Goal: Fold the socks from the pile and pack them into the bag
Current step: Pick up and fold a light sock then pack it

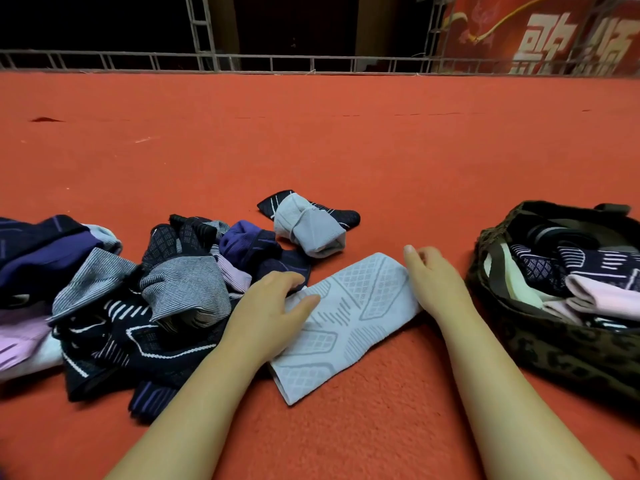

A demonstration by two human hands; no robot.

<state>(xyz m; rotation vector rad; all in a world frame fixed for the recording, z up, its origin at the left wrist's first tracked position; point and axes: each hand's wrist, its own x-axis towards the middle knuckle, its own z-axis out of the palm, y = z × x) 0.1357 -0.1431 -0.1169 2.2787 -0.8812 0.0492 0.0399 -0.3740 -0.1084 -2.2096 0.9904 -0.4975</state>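
left hand (pixel 273 306) bare | right hand (pixel 433 275) bare | forearms unsleeved | short nails

An orange-red carpet (pixel 346 133) covers the floor. A pale grey sock (pixel 349 323) shows a woven pattern of grids and dashes, while the sock pile (pixel 138 299) mixes navy with white lines, purple, lilac and fine grey stripes. The bag (pixel 568 355) is olive with dark leopard spots, holding navy-and-white patterned and pale pink socks.

Red carpet (pixel 311 140), metal railing (pixel 138 60) behind, red banner (pixel 540 32) far right
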